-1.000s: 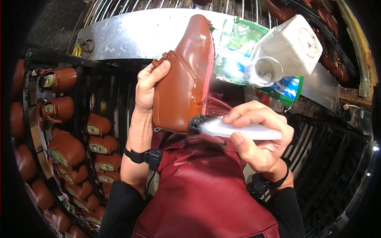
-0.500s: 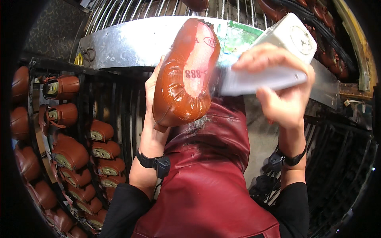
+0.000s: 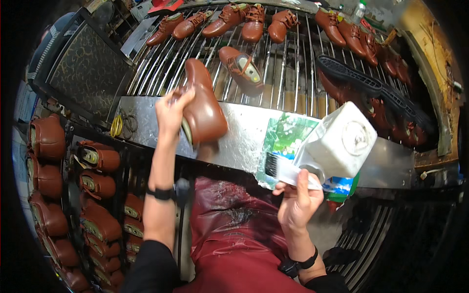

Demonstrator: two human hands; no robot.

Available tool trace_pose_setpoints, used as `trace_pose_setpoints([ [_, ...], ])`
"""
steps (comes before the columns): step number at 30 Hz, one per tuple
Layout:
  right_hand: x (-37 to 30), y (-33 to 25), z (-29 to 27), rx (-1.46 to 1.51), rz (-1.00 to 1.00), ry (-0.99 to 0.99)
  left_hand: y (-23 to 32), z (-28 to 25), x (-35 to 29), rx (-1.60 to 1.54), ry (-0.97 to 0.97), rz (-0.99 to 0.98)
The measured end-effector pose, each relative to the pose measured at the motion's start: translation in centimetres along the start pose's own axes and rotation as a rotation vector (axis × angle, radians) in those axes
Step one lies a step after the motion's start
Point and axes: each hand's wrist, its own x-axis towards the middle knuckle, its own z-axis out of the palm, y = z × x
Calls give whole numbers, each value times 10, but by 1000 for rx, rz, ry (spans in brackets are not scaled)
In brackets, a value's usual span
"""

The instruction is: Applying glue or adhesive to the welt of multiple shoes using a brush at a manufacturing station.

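Note:
In my left hand [image 3: 172,111] is a brown leather shoe [image 3: 207,115], pinched near its opening and held tilted over the metal ledge [image 3: 239,122]. Its sole is turned out of sight. My right hand [image 3: 300,198] grips a brush [image 3: 289,172] by its flat white handle, with the black bristles pointing left. That brush is at the mouth of a white plastic container [image 3: 337,141], which lies tipped on a green printed sheet [image 3: 288,134]. Just beyond the held shoe, another brown shoe [image 3: 242,71] sits on the rods.
A rack of metal rods [image 3: 166,73] stretches behind the ledge, with several brown laced shoes [image 3: 224,20] along its far side. Black soles [image 3: 349,75] lie at the right. Shelves of brown shoes [image 3: 100,224] stand at my left, below a dark patterned panel [image 3: 83,68].
The shoe has moved forward over the ledge and turned, so its sole no longer shows. My right hand has drawn the brush away from it to the container. The view now takes in more of the rack.

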Motion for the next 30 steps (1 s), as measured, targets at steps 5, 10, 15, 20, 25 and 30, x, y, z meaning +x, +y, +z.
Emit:
trace_pose_setpoints([
  [5,4,-10,1,-111,-90,48,12,31,172,1101,77,-68],
  [10,6,-3,8,-218,-50,62,-8,68,184,1159,80,-104],
  [15,6,-15,-15,-170,22,92,-52,40,87,897,284,274],
  [20,-1,-11,-45,-111,125,-10,41,-101,-92,1279,916,706],
  [25,-10,-13,-49,-171,115,-7,104,-251,-60,1233,687,-506],
  [30,-4,-12,-53,-246,-176,31,58,-430,-68,930,372,-377],
])
